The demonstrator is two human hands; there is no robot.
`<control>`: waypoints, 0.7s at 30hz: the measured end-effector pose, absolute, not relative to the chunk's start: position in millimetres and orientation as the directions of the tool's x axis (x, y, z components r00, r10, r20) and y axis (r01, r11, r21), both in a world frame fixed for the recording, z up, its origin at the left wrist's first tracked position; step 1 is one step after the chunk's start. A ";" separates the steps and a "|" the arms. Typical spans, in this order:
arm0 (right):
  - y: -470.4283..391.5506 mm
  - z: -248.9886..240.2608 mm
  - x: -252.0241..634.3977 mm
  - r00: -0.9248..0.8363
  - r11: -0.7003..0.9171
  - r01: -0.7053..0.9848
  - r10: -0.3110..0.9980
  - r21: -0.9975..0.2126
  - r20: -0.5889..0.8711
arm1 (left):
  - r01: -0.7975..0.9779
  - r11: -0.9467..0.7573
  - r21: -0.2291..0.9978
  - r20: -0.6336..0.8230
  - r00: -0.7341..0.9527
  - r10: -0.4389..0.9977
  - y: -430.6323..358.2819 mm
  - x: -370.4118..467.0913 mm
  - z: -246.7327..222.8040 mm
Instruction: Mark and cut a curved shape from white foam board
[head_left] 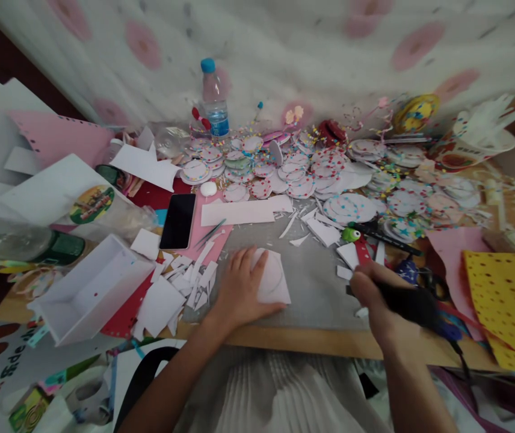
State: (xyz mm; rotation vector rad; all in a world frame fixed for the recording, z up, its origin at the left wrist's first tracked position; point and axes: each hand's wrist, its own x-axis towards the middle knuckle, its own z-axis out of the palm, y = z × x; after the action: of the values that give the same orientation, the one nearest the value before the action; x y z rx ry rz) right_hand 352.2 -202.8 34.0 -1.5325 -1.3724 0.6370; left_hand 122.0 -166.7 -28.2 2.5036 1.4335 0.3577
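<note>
My left hand (242,285) lies flat with fingers spread, pressing on a small white card (277,287) that bears a faint drawn circle. The card rests on the grey work mat (311,300). To the right, my right hand (381,313) is wrapped round a black handheld tool (411,305) with a thin cord hanging from its back end. Its blurred tip stays over the mat, apart from the card. White scraps (194,279) lie left of my left hand, by a pair of tweezers (212,231).
Several decorated paper discs (300,174) are heaped along the back, near a water bottle (215,102). A phone (178,221) and a white open box (92,288) are on the left. At right lie a black pen (388,239) and a yellow dotted sheet (505,307).
</note>
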 end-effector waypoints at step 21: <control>-200.2 25.1 297.3 -0.230 0.016 0.203 0.973 -0.979 -0.032 | 0.623 -0.641 0.448 0.231 0.613 0.756 -210.8 90.0 32.5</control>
State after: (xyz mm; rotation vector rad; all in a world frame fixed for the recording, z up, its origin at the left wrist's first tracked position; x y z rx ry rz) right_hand 297.3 -200.2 25.1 -1.2461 -1.5346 1.2836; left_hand 90.0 -210.8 32.5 2.5168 1.1128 0.5797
